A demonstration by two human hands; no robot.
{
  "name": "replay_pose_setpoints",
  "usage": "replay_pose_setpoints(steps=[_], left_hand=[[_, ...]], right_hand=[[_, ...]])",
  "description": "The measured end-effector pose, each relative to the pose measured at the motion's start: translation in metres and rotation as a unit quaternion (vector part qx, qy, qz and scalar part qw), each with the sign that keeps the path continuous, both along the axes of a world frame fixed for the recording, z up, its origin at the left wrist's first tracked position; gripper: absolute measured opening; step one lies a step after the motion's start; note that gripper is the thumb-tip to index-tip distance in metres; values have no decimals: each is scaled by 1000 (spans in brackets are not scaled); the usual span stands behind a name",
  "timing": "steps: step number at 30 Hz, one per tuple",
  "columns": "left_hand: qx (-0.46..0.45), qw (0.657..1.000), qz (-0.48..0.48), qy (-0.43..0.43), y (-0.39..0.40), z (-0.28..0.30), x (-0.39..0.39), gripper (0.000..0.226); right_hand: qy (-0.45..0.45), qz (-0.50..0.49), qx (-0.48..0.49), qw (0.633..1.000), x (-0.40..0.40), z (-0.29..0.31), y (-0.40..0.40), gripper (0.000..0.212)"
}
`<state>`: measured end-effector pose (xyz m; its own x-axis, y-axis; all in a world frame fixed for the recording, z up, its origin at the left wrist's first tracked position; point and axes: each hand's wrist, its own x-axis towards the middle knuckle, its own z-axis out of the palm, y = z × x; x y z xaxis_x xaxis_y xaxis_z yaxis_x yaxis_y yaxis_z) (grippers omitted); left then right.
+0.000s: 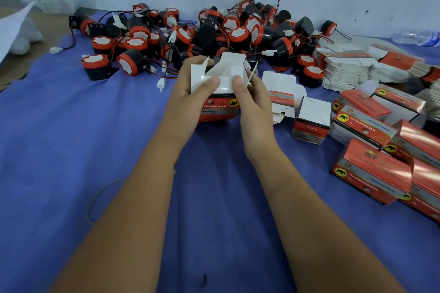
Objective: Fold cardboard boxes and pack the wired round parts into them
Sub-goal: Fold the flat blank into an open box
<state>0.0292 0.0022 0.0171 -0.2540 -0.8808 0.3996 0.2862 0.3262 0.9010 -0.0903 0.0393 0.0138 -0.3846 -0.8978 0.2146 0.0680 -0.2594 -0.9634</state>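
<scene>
Held item: red-and-white printed cardboard box (217, 93), white flaps standing open, above the blue cloth-covered table (71, 138)
Left hand (188, 95): grips the box's left side; thumb pressing a flap
Right hand (253, 100): grips the right side; thumb on the same flap
Behind: pile of black-and-red wired round parts (202, 33)
Right: closed red boxes (371, 166); stacked flat box blanks (345, 69)

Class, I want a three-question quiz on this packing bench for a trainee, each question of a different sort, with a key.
1. True or false: both hands hold the box.
2. Where does the flat stack lie from the person's view: A) far left, B) right of the parts pile, C) under the arms?
3. Fill in: the cloth on the table is ____.

Key: 1 true: left hand and right hand grip it, thumbs on its white flaps. 2 B. 3 blue.
</scene>
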Motion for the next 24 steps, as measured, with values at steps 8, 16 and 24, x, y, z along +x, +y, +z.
replay_pose_setpoints(steps=[8,16,24], left_hand=[[106,983,-52,139,-9,-7,0,27],[172,975,-49,134,-13,-6,-5,44],[95,995,6,21,-9,-8,-10,36]], right_hand=[[23,-15,-27,999,7,-4,-2,17],[49,-7,20,999,2,-3,-4,48],[43,75,-19,996,0,-5,-2,44]])
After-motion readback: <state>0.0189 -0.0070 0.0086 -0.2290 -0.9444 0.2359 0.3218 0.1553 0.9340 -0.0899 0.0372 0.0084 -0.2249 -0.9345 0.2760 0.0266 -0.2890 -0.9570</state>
